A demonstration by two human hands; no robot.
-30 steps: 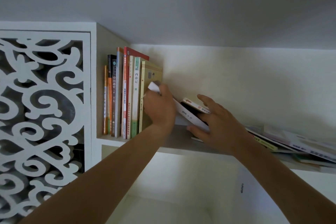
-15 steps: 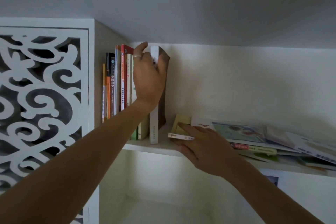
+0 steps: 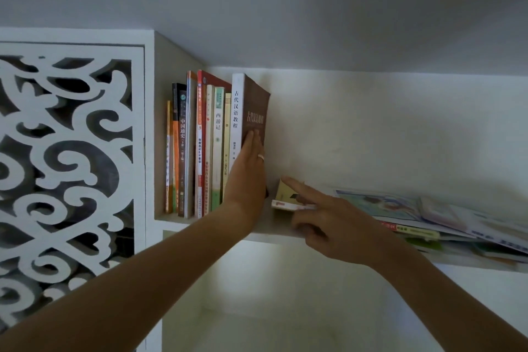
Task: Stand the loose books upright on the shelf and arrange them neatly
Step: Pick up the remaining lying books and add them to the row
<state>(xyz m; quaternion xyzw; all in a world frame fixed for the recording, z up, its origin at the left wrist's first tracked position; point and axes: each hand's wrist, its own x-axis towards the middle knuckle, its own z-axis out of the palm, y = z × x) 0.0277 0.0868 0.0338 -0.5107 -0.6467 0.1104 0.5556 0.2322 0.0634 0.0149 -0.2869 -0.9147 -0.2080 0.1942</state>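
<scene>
A row of upright books (image 3: 200, 146) stands at the left end of the white shelf (image 3: 280, 234). The rightmost one, a brown book with a white spine (image 3: 251, 106), stands upright. My left hand (image 3: 248, 174) presses flat against its brown cover, fingers straight. To its right a thin yellow book (image 3: 285, 197) lies flat on the shelf. My right hand (image 3: 328, 220) rests on that book, the index finger stretched across its top and the thumb below its front edge. Further right lies a loose pile of flat books (image 3: 428, 217).
A white carved lattice panel (image 3: 71, 166) closes the cabinet to the left of the shelf's side wall (image 3: 165, 71). The white ceiling hangs close above the book tops. Below the shelf opens another white compartment (image 3: 271, 308).
My left hand has let go of the brown book's top and slid down to press flat on its cover. My right hand has shifted on the yellow book, index finger now extended.
</scene>
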